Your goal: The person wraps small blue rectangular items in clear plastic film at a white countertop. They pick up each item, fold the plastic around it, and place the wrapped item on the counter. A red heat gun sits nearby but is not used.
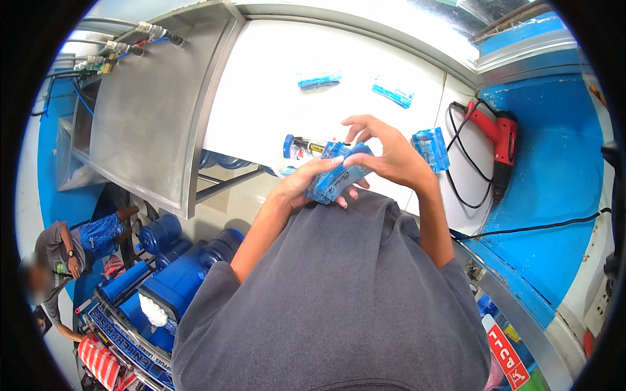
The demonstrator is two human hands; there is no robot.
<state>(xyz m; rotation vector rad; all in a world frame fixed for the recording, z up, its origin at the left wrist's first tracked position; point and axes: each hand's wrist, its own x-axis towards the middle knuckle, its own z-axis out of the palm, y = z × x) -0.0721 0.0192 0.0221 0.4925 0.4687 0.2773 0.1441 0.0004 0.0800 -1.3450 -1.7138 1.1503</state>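
Observation:
My left hand (pixel 298 185) is closed around a stack of flat blue plastic labels (pixel 336 181), held just in front of my shirt. My right hand (pixel 398 154) arches over the stack's right side. Its thumb rests against the labels, while the index finger is curved and stands apart from the thumb. Beyond the left hand, partly hidden by it, a clear container with a blue rim (pixel 287 146) lies on the white table with a black and yellow marker (pixel 309 145). Another bundle of blue labels (pixel 431 150) lies beside my right wrist.
Two more label bundles, one on the left (pixel 319 81) and one on the right (pixel 393 92), lie farther back on the white table (pixel 261 85). A red heat gun (pixel 503 146) with a looped black cord sits right. A steel counter (pixel 156 98) stands left; a person (pixel 65 254) is beyond blue water jugs (pixel 160 232).

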